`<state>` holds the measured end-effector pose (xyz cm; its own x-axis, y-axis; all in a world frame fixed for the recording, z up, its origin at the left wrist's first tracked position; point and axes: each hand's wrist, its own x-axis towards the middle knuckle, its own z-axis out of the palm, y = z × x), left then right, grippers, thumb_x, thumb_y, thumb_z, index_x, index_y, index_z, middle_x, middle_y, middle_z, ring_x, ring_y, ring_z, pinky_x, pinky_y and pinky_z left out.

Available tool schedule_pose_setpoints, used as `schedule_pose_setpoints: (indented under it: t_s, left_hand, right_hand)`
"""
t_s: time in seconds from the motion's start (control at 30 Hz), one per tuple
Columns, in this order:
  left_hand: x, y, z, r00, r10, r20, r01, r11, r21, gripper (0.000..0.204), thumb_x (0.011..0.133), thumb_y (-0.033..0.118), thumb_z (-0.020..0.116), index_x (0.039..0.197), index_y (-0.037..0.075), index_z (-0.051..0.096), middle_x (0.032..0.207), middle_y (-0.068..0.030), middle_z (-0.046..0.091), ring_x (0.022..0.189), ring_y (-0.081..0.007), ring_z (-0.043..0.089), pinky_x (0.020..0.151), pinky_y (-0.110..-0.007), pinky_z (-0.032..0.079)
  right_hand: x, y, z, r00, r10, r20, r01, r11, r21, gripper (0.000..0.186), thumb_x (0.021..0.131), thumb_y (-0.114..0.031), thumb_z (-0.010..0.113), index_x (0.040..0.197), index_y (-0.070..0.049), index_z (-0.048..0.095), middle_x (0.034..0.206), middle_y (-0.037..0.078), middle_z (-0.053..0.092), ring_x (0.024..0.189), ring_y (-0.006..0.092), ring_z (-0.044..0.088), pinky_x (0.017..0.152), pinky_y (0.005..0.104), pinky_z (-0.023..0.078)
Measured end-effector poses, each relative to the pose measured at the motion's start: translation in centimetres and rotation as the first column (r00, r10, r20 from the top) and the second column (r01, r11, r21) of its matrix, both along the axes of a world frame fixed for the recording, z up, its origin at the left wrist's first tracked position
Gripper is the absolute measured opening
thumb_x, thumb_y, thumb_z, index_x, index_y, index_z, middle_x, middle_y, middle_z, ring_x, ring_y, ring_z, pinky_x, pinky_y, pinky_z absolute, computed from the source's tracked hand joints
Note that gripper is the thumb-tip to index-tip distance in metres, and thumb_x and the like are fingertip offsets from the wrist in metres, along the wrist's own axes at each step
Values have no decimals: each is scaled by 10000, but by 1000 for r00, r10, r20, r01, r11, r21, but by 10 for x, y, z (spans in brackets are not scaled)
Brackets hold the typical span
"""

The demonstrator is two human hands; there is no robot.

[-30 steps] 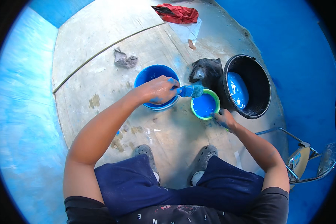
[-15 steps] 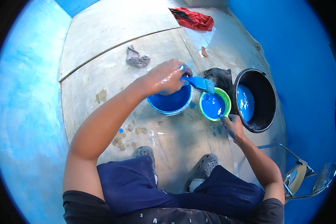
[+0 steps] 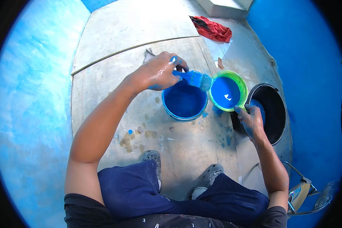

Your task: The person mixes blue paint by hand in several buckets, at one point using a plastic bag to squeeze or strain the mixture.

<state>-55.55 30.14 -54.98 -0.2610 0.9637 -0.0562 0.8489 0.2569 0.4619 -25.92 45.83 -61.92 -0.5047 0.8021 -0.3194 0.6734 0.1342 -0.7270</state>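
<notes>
A blue-handled paintbrush (image 3: 194, 78) is gripped in my left hand (image 3: 161, 72), its wet bristles pointing right, by the rim of a green dipper (image 3: 241, 81). My right hand (image 3: 251, 121) grips the dipper at its near right side, where any handle is hidden by my fingers. Blue paint (image 3: 225, 92) lies inside the dipper. Below my left hand stands a round bucket (image 3: 183, 118) with a blue-smeared inside; the brush and hand cover part of its far rim. A large black bucket (image 3: 280, 114) with blue paint in it sits behind my right hand. Paint streaks mark both hands.
A metal-framed chair (image 3: 306, 186) is at the lower right beside the blue wall (image 3: 311, 68). Red and black cloth (image 3: 215, 30) lies at the far end of the stained floor boards (image 3: 114, 79). A grey rag (image 3: 149, 55) shows partly behind my left hand.
The dipper has come up and to the right, nearer to me, in my right hand. My left hand still holds the brush beside its rim. The whole view has shifted slightly.
</notes>
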Motion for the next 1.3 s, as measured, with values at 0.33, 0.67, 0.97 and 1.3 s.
schedule_pose_setpoints:
  t_s: [0.33,0.67,0.97,1.3]
  left_hand:
    - [-19,-13,-21,993,40,-115,-64,975,-211,201,824,115,705,1017,69,737,1009,-121,722,945,-262,685,840,-365,544]
    - [-10,-4,-34,998,-19,-55,-2,932,-362,284,846,69,641,1123,60,707,1002,-134,714,955,-268,681,827,-382,540]
    - [-10,-2,-36,999,-46,-23,33,919,-392,412,771,15,602,1168,82,690,991,-123,701,917,-277,673,768,-384,539]
    - [-13,-3,-43,999,-41,-30,25,911,-412,357,805,14,604,1145,77,693,982,-113,693,906,-266,664,770,-383,528]
  right_hand:
    - [-33,-7,25,993,112,-22,-107,982,154,325,918,-266,697,853,50,728,672,33,623,599,82,483,575,282,388]
    - [-46,-3,20,976,212,46,-216,931,296,353,873,-298,722,976,40,740,780,213,707,658,280,673,683,406,514]
    - [-56,-5,27,973,218,69,-229,911,342,307,888,-276,702,1004,4,754,815,196,729,741,307,712,737,411,537]
    - [-65,-8,28,974,182,136,-219,912,347,319,892,-279,712,1036,2,757,852,179,744,742,265,720,754,392,550]
